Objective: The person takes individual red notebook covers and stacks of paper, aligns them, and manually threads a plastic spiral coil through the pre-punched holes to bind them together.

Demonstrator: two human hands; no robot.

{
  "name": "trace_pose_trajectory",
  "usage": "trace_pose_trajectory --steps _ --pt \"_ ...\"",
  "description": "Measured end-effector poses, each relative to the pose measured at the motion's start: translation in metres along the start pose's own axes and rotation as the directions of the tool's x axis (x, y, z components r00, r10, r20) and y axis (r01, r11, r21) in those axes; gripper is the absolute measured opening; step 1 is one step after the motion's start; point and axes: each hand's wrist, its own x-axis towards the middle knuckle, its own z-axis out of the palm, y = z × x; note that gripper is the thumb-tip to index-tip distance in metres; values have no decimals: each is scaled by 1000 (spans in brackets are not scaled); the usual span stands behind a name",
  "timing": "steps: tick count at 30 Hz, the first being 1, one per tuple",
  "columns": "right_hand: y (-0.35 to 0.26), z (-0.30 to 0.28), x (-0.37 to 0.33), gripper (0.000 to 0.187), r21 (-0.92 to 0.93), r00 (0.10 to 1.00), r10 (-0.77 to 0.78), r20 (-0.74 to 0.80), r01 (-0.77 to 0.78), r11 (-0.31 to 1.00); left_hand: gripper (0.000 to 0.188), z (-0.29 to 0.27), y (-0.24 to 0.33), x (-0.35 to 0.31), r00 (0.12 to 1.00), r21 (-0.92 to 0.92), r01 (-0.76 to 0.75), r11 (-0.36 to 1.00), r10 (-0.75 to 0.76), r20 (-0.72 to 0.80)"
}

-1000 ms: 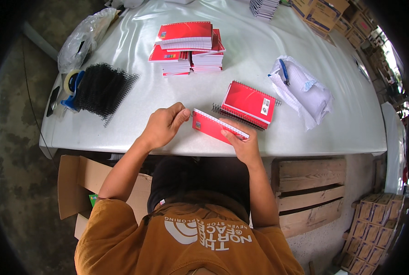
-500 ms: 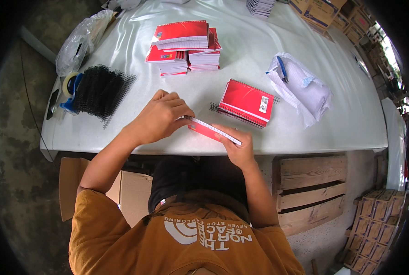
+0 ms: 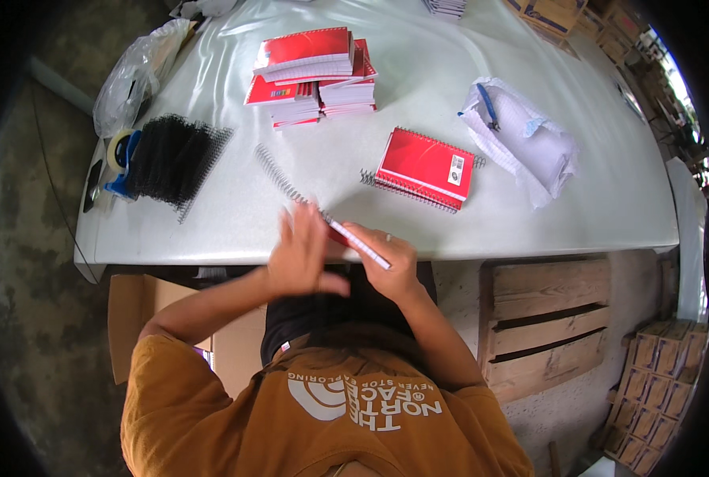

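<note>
Near the table's front edge my right hand (image 3: 394,261) grips a small red notebook (image 3: 364,242) by one end, its white page edge turned up. From the notebook's other end a dark spiral binding coil (image 3: 276,173) sticks out over the table. My left hand (image 3: 300,250) is beside that coil, slightly blurred, fingers stretched out and thumb apart; its fingertips are at the coil, and whether they touch it I cannot tell. Right of them lies a pile of red notebooks (image 3: 426,163) with coils through their edges. Farther back stand stacked red notebooks (image 3: 306,60) with no coils showing.
A heap of black coils (image 3: 171,163) lies at left beside a blue tape dispenser (image 3: 122,184), a phone (image 3: 92,183) and a clear plastic bag (image 3: 132,87). At right, blue-handled pliers (image 3: 488,107) rest on crumpled paper (image 3: 533,151). A cardboard box (image 3: 239,342) stands below the table.
The left hand has let go at the notebook's end and its fingers have spread. A long coil now extends from the notebook. The right hand and notebook have shifted slightly left and nearer.
</note>
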Motion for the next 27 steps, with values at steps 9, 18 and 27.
trace_pose_trajectory --steps 9,18,27 --pt "2 1 -3 51 -30 999 31 -37 -33 999 117 2 8 3 970 -48 -186 981 191 149" --pt "16 6 0 50 -13 995 65 -72 -67 998 101 1 21 38 968 -108 -240 965 245 43" --pt "14 4 4 56 258 968 249 -3 -240 936 109 15 32 10 900 -164 -385 908 409 152"
